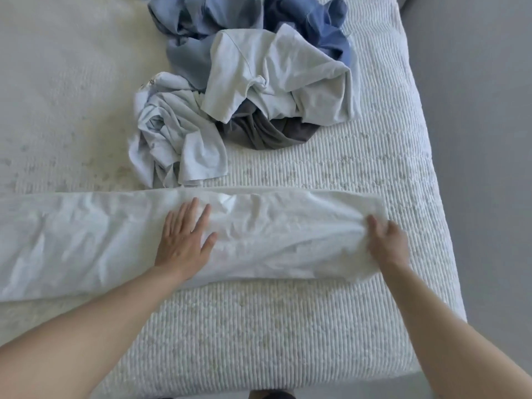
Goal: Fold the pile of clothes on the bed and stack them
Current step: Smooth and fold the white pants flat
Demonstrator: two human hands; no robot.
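A long white garment (259, 240) lies folded into a strip across the bed (288, 326); the left hand (184, 240) presses it flat with straight fingers; the right hand (387, 240) bunches and grips its end; beyond it the pile of clothes (244, 82) sits crumpled; no stack shows yet, so most folding seems left.

**Bare Arms, Nothing Worn**

Two forearms enter from the lower corners, both uncovered from the frame edge to the wrist, with no sleeve or cuff behind either hand. The left hand (184, 240) shows four fingers and a thumb without rings. The right hand (387, 240) is blurred; nothing shows at its wrist.
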